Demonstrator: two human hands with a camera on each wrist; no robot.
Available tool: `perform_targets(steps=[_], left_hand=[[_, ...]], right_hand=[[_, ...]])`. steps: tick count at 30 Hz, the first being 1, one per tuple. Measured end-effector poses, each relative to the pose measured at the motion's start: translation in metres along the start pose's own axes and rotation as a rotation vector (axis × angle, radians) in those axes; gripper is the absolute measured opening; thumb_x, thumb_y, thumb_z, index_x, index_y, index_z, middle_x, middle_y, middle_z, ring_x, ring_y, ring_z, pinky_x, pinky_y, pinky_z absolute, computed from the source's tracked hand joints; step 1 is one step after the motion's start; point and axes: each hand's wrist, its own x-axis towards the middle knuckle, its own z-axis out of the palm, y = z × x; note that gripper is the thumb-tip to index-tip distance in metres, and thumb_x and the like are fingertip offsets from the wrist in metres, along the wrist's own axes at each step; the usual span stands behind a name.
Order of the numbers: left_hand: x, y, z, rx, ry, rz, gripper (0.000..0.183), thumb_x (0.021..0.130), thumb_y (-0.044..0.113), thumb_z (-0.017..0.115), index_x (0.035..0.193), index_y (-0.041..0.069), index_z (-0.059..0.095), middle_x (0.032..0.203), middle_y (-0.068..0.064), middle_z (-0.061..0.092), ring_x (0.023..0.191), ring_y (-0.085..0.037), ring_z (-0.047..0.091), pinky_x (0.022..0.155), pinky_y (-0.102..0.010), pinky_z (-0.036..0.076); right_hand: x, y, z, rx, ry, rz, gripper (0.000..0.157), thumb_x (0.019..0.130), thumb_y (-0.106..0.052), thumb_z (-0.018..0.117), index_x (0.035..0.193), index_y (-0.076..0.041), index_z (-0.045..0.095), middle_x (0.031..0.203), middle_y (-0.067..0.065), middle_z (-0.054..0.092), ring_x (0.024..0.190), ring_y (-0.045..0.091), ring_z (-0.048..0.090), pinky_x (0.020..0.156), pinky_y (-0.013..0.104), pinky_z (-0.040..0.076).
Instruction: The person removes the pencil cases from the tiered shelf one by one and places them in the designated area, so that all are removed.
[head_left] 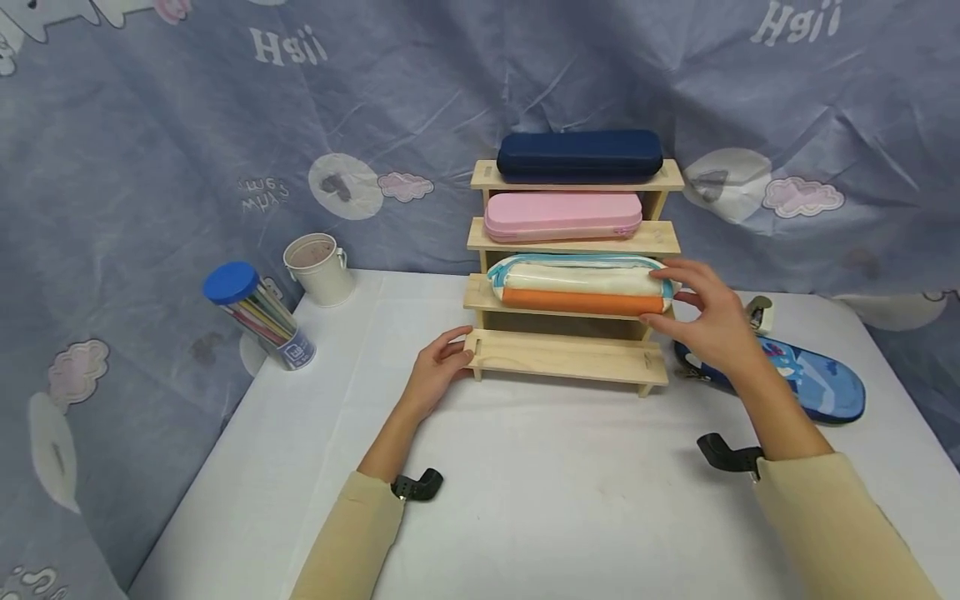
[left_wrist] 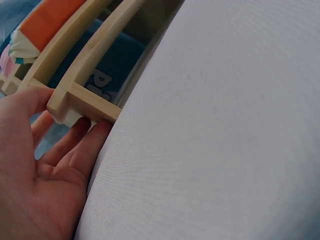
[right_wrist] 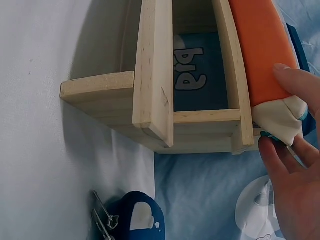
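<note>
A stepped wooden rack (head_left: 562, 354) stands on the table, its lowest board bare. My left hand (head_left: 438, 371) holds the left end of that board, and in the left wrist view the thumb lies against the board's corner with the fingers (left_wrist: 65, 150) under it. On the second board from below lies a white and orange pencil case (head_left: 581, 287) with blue trim. Its right end is between the thumb and fingers of my right hand (head_left: 708, 317). Above sit a pink pencil case (head_left: 562, 215) and, on top, a dark navy pencil case (head_left: 581, 157).
Right of the rack lies a blue patterned pencil case (head_left: 817, 383), partly behind my right arm, with a small olive-green and white object (head_left: 759, 312) behind it. At the left stand a white bucket (head_left: 322, 275) and a blue-lidded tube of coloured sticks (head_left: 262, 317). Patterned cloth (head_left: 420, 83) hangs behind.
</note>
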Motion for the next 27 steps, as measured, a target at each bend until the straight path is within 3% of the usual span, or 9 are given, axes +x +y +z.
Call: perform_targets(steps=[6,12,27], left_hand=[[-0.001,0.001,0.001,0.004,0.005,0.0,0.046,0.094,0.013,0.063,0.138,0.007,0.051,0.123,-0.018,0.06,0.104,-0.03,0.063,0.084,-0.042,0.055],[-0.001,-0.001,0.002,-0.01,0.007,0.006,0.045,0.094,0.011,0.063,0.138,0.01,0.052,0.123,-0.017,0.06,0.105,-0.03,0.063,0.082,-0.04,0.056],[-0.002,-0.001,0.002,0.003,0.017,0.002,0.042,0.094,0.011,0.063,0.136,0.015,0.055,0.122,-0.016,0.061,0.104,-0.03,0.063,0.083,-0.041,0.056]], right_hand=[[-0.001,0.016,0.003,-0.002,0.036,0.01,0.056,0.072,0.009,0.08,0.124,0.001,0.061,0.134,0.016,0.047,0.118,0.011,0.047,0.091,0.019,0.048],[-0.003,0.037,0.005,-0.03,0.072,0.073,0.057,0.073,-0.004,0.084,0.125,-0.014,0.065,0.133,0.004,0.051,0.118,0.012,0.049,0.086,0.014,0.048],[-0.014,0.035,0.003,-0.037,0.11,0.101,0.054,0.07,-0.007,0.086,0.121,-0.013,0.068,0.127,0.002,0.054,0.114,0.011,0.051,0.082,0.011,0.048]])
